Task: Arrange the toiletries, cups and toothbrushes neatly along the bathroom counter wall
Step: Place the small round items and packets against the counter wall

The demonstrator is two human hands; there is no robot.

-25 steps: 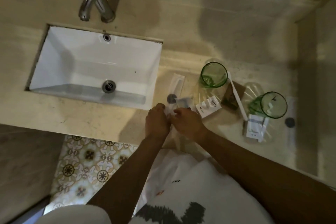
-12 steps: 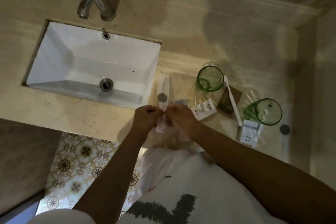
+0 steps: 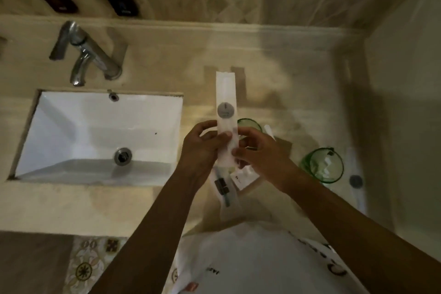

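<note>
white packet (image 3: 226, 102) lifted off counter (image 3: 298, 93); both hands, left (image 3: 202, 148) and right (image 3: 260, 153), fingers pinching it; two green cups (image 3: 322, 169).

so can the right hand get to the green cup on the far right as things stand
Probably not right away: the right hand is pinching the long white packet together with the left hand. The green cup stands uncovered just beside its wrist, so once it lets go the way looks free.

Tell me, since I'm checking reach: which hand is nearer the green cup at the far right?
Right. The right hand sits just left of the green cup; the left hand is farther left, toward the sink.
</note>
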